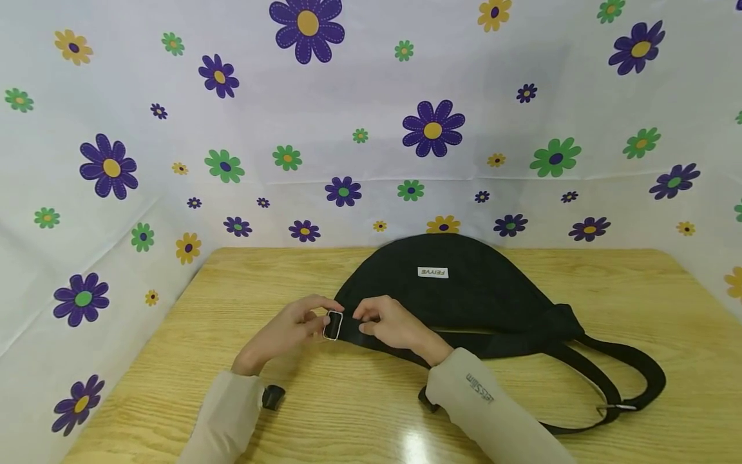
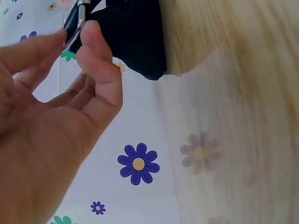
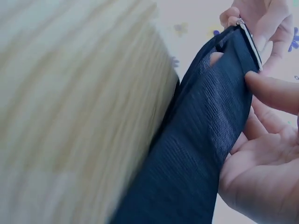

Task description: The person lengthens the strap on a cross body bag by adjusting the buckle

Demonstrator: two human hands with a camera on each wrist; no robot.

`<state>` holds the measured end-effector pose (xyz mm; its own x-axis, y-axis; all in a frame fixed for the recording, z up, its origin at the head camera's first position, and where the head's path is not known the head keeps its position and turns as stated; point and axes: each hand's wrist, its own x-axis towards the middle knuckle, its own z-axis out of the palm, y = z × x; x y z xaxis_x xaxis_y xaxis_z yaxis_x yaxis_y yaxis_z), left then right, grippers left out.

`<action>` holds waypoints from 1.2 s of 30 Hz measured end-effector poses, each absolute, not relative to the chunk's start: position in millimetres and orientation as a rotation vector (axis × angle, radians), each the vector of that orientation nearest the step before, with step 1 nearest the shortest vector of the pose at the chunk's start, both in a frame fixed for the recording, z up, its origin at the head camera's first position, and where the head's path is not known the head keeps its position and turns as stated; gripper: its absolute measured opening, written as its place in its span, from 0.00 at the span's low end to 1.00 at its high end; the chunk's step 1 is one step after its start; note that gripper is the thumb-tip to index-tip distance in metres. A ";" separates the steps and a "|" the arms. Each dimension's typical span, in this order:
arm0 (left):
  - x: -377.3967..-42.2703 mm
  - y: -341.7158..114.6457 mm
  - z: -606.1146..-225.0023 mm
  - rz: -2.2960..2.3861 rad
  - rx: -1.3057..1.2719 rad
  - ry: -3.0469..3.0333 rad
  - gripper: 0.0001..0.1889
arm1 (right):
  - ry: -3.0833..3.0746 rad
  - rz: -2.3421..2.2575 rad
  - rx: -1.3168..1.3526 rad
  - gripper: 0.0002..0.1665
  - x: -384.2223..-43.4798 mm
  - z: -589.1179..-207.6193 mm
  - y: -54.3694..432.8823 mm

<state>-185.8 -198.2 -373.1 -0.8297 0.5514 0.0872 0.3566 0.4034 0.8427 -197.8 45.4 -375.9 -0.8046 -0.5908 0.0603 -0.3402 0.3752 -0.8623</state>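
A black sling bag [image 1: 458, 293] with a small white label lies on the table, its curved edge toward the back. At its left end, a rectangular metal slide buckle [image 1: 340, 326] sits on the black webbing strap [image 1: 371, 339]. My left hand [image 1: 281, 335] pinches this buckle between thumb and fingers, also seen at the top of the left wrist view. Just right of it, my right hand [image 1: 400, 327] pinches the strap by its edge; in the right wrist view the strap [image 3: 196, 140] runs up to the buckle, folded over near it.
The bag's longer strap [image 1: 649, 367] loops to the right on the wooden table [image 1: 243, 283], with a second metal buckle [image 1: 623, 407] on it. Behind the table hangs a white cloth [image 1: 371, 96] printed with flowers. Each wrist wears a black band.
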 end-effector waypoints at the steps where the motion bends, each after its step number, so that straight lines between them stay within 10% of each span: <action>1: -185.7 -198.2 -373.1 1.406 0.798 2.441 0.17 | 2.362 -1.424 -0.815 0.07 -199.1 -375.6 45.0; 8: -184.5 -199.2 -373.5 1.422 0.842 2.432 0.31 | 2.241 -1.561 -0.629 0.08 -203.3 -379.5 42.7; 36: -186.2 -191.7 -373.8 1.401 0.983 2.584 0.29 | 1.929 -1.857 -0.567 0.07 -200.8 -380.9 44.0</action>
<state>-186.2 -191.7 -373.8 -0.7981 0.5475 0.2515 0.5095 0.3906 0.7667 -200.8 44.0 -380.9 -0.8366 -0.5478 -0.0078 -0.0131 0.0341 -0.9993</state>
